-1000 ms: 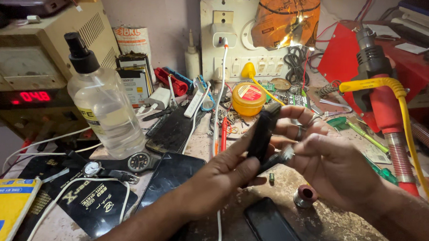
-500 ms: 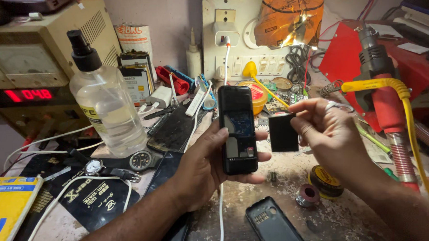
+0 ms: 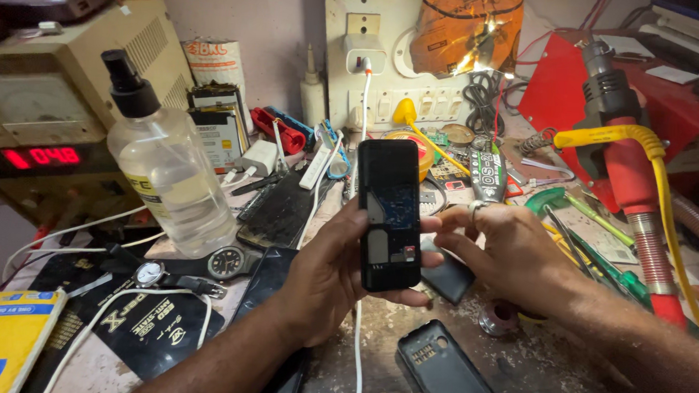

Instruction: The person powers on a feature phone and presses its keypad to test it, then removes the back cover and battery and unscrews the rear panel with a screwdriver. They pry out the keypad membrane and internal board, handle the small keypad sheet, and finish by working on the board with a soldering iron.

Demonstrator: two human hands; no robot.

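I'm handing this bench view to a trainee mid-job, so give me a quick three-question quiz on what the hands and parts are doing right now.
1. True or false: the left hand holds the opened phone upright, its back compartment showing.
2. Which does the right hand rest on? A) the spray bottle B) the flat black battery C) the wristwatch
3. Fill in: the loose black back cover lies on the bench ____ the hands, toward the camera.

Key: 1 true; 2 B; 3 below.

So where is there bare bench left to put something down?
Only the worn patch of bench between the black phone back cover and the right forearm. Around the clear spray bottle and the red hot-air tool, it's crowded.
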